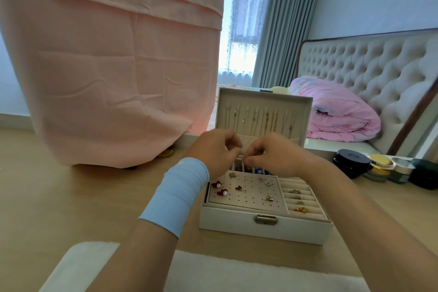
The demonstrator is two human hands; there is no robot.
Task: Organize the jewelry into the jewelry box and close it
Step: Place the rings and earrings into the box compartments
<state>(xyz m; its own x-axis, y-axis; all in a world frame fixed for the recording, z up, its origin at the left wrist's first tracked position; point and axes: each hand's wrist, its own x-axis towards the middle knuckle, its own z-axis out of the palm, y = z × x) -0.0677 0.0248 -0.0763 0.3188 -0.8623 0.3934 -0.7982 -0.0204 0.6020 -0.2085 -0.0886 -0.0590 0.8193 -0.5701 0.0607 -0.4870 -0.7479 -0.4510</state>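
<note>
Box (237, 221) lies crosswise, lid (260, 100) upright; left hand (213, 149), right hand (277, 155) pinch trinket (239, 155).

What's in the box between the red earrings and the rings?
Head view: the holed pad lies between the red earrings and the rings, with small gold earrings pinned on it.

matt white jewelry box (260, 226), metal clasp (265, 219), smooth wooden table (59, 197)

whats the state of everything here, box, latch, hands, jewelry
jewelry box, open
lid, upright
latch, unfastened
necklaces, hung in the lid
earrings, pinned on the panel
rings, seated in the rolls
left hand, pinching a small piece
right hand, pinching the same piece
</note>
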